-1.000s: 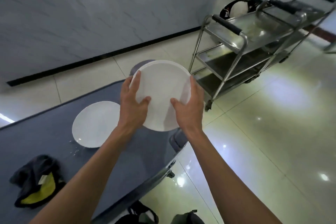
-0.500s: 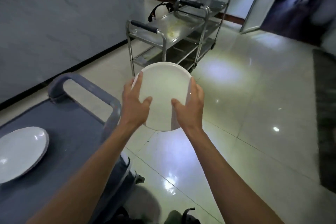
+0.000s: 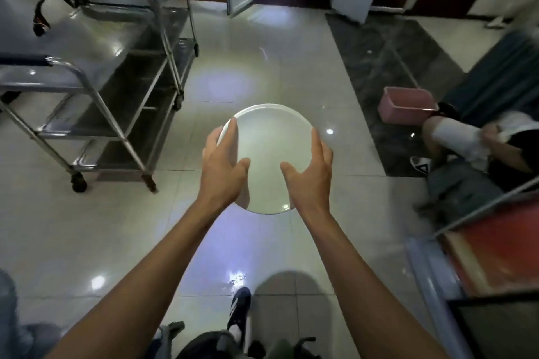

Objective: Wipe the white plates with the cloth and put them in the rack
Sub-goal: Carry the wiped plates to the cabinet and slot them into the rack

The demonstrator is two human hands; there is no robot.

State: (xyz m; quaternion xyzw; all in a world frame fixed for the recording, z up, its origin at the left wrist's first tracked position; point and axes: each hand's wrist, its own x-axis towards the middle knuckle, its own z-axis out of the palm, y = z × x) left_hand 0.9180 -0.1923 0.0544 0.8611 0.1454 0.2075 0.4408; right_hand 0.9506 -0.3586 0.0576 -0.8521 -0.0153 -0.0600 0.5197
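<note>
A steel cart stands at your left. Your left hand and right hand grip the plate by its opposite edges, thumbs on its face, above the floor. A pink tub sits at right.

Left hand and right hand hold white plate above floor.

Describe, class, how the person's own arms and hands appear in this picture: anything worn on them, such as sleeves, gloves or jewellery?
Both forearms are bare from the bottom edge of the picture to the wrists; no sleeve shows. The left hand and the right hand are bare too: no gloves, and no watch, bracelet or ring can be seen. Slim forearms, long fingers.
</note>
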